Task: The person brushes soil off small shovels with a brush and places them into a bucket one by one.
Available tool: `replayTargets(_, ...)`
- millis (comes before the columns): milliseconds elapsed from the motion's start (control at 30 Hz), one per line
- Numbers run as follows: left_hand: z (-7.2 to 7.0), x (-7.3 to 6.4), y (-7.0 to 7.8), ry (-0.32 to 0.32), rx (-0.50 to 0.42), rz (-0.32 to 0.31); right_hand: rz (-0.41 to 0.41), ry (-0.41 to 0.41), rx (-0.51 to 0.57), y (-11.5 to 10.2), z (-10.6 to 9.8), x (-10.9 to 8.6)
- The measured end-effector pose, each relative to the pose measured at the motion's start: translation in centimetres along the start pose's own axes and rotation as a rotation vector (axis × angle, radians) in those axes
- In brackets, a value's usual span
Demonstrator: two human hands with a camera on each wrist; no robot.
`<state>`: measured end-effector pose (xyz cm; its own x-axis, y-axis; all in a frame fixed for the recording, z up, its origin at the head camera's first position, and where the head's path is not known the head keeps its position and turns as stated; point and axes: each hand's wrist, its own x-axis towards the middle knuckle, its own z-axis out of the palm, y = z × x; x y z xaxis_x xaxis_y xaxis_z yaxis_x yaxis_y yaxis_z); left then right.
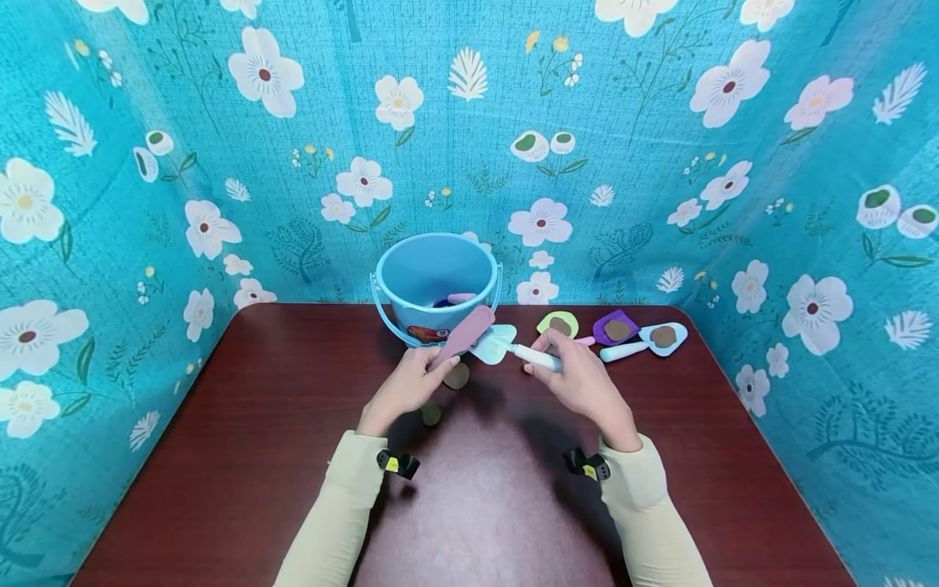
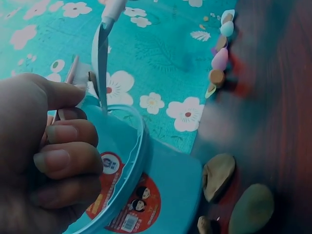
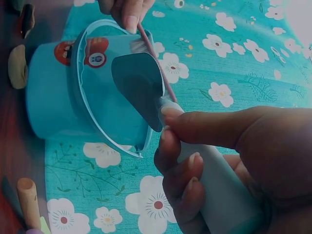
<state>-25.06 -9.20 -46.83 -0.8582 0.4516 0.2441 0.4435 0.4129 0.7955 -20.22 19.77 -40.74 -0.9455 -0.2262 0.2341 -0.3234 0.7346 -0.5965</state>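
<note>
My left hand (image 1: 406, 387) grips a pink brush (image 1: 469, 333), whose pale bristles (image 3: 140, 46) show in the right wrist view. In my right hand (image 1: 583, 385) is the light handle (image 3: 214, 180) of a small toy shovel, thumb and fingers curled round it. The shovel's pale blue blade (image 1: 493, 343) points left and meets or overlaps the brush; exact contact is hard to tell. Both are held above the table, in front of a blue bucket (image 1: 440, 277). Something pink and purple (image 1: 460, 298) lies inside the bucket, partly hidden by its rim.
Three toy shovels lie at the back right, green (image 1: 559, 316), purple (image 1: 622, 318) and light blue (image 1: 679, 334), each with a brown piece on its blade. Stones (image 1: 456, 376) lie under my left hand. Floral cloth (image 1: 543, 163) hangs behind the brown table (image 1: 293, 456).
</note>
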Motion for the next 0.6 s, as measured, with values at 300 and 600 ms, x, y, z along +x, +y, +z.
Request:
replayTargets(300,-1.1,-0.5,0.1,0.012,-0.007,-0.059,0.010,-0.016,0.028,0.2,0.0,0.0)
replayTargets(600,0.9,-0.2,2.1,-0.095,-0.139,0.014,0.001,-0.013,0.018,0.0,0.3,0.0)
